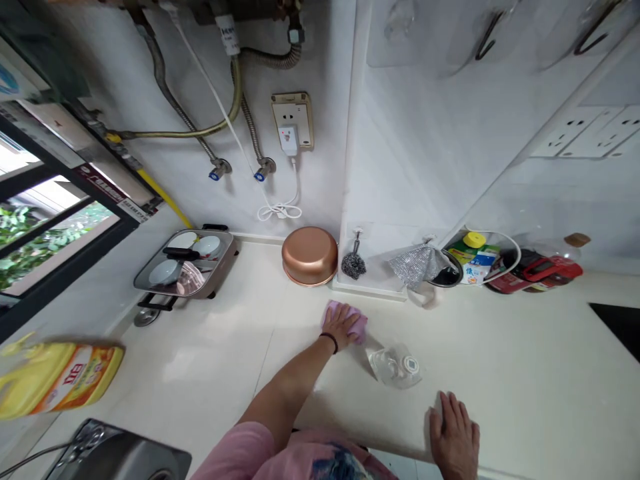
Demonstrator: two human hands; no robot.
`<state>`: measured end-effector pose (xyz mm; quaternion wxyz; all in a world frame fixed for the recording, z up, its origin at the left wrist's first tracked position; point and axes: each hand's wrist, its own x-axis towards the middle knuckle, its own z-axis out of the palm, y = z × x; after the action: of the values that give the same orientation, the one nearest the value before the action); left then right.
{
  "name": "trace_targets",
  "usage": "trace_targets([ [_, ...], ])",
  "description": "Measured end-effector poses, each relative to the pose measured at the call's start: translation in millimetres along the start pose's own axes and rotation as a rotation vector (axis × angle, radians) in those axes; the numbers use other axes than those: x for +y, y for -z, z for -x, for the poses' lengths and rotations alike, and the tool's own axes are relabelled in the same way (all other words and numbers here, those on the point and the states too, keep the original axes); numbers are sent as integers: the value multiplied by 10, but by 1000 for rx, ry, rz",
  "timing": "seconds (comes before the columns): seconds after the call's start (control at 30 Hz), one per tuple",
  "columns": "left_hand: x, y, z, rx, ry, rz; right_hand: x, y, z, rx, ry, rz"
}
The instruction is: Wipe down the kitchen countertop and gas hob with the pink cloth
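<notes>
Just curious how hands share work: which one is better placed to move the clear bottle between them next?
Probably the right hand: it rests on the counter near the bottle, seemingly free, while the left hand is on the cloth.

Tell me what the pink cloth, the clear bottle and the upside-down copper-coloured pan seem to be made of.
Pink cloth: probably soft, matte fabric; it creases and shows no shine, though the fibre is unclear.
Clear bottle: see-through and glossy, so plastic or glass; I can't tell which.
Copper-coloured pan: likely metal, given its smooth satin sheen; the colour could be a coating.
</notes>
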<state>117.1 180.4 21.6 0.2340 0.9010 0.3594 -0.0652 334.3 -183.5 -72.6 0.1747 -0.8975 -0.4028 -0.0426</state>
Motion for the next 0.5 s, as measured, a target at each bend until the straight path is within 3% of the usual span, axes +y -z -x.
trace_targets([
  [0.1,-82,119,-232,15,58,6,-4,14,9,-16,-6,12],
  [0.17,-180,164,-260,17,87,11,-23,29,12,-23,-19,17],
  [0.4,-847,415,73,96,419,-39,-89,29,15,-24,-50,23],
  [0.5,-977,419,195,142,522,-87,-113,28,20,-23,-49,22],
])
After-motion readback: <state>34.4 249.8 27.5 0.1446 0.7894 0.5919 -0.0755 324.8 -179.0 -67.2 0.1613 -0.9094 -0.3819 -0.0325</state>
